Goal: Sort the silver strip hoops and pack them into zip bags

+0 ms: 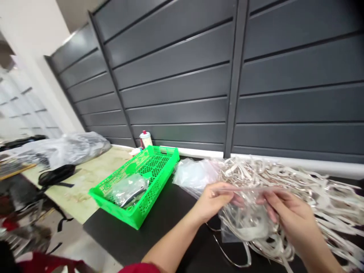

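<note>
My left hand (214, 200) pinches one side of a clear plastic bag (246, 206), and my right hand (288, 210) grips the other side. The bag's top edge is stretched between them, with the rest hanging below. White straps with shiny metallic edges show in or behind the clear film; I cannot tell which. Beneath and to the right of my hands spreads a tangled pile of these straps (327, 189). Just beyond my left hand lies a stack of flat clear bags (196, 172).
A green plastic basket (155, 193) on the dark tabletop (167, 223) holds a filled clear bag (129, 189). Behind it stands a cup with a red top (146, 139). Plastic sheeting (71, 148) and a black strapped item (58, 174) lie left. A grey panel wall (176, 83) closes the back.
</note>
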### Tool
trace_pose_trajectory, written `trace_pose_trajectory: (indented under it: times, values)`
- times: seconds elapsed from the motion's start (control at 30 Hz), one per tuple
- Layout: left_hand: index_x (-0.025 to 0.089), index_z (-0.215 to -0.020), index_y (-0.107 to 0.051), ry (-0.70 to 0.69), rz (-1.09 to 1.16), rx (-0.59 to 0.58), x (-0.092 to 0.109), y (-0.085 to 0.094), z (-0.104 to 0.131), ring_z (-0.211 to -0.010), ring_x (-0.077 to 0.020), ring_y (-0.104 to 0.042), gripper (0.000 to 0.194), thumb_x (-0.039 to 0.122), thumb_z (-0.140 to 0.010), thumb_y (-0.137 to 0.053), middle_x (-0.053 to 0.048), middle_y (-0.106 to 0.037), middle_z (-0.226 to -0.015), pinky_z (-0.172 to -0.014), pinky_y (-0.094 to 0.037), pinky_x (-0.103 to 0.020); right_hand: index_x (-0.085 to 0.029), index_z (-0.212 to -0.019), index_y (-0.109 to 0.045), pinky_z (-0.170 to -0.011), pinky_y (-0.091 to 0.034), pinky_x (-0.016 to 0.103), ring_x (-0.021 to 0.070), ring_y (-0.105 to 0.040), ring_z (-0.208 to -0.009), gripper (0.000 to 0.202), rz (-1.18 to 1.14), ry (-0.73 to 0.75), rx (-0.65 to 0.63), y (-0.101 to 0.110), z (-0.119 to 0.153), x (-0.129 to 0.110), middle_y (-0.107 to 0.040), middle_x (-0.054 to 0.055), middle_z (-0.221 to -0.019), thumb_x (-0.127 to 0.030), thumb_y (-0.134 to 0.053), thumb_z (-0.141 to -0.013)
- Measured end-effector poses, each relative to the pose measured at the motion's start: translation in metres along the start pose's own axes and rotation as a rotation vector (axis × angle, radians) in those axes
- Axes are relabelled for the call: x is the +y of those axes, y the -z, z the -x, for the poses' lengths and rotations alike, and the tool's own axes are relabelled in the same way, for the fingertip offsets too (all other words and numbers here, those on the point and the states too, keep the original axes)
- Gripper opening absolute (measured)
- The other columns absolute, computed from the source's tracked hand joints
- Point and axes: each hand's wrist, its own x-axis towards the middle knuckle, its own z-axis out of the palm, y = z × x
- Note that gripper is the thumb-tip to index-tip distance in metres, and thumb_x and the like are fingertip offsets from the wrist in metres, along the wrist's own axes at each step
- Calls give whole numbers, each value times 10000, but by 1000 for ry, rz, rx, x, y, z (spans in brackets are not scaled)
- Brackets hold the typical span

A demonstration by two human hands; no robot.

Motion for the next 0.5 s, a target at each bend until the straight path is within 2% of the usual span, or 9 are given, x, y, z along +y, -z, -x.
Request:
trace_pose_trajectory:
  times: [0.1, 0.2, 0.3, 0.4, 0.5]
  values:
    - [117, -815, -683, -17, 40, 63, -1, 5, 6, -655, -247, -696, 418, 524, -719, -670, -111, -719, -714, -692, -530, -363, -220, -845, -624, -382, -406, 301, 143, -460, -384, 379, 9, 1, -26, 1, 3, -5, -659, 69, -670, -560, -675, -687]
    - [106, -757, -677, -45, -7, 240, 16, 28, 13, -586, -227, -682, 423, 526, -712, -672, -107, -707, -664, -636, -526, -337, -240, -879, -631, -409, -448, 320, 163, -501, -430, 424, 36, 2, -22, 3, 5, -12, -674, 95, -748, -594, -682, -652]
    - [118, -753, -662, -94, -90, 459, 46, 66, 23, -567, -208, -669, 410, 516, -663, -708, -83, -699, -636, -608, -518, -313, -251, -871, -642, -409, -467, 325, 164, -500, -428, 449, 71, 15, -14, 6, 6, -15, -675, 99, -750, -628, -674, -629]
    - [133, -791, -635, -158, -203, 667, 78, 112, 37, -585, -205, -666, 422, 512, -624, -714, -59, -692, -650, -643, -521, -333, -251, -868, -651, -402, -475, 320, 166, -498, -425, 471, 102, 31, -38, 7, 7, -15, -674, 104, -725, -653, -661, -623]
    - [139, -816, -620, -254, -443, 929, 104, 161, 56, -652, -217, -672, 448, 550, -639, -638, -68, -691, -698, -681, -516, -344, -245, -850, -664, -396, -481, 314, 169, -504, -426, 476, 116, 29, -85, 4, 9, -15, -669, 106, -699, -656, -664, -611]
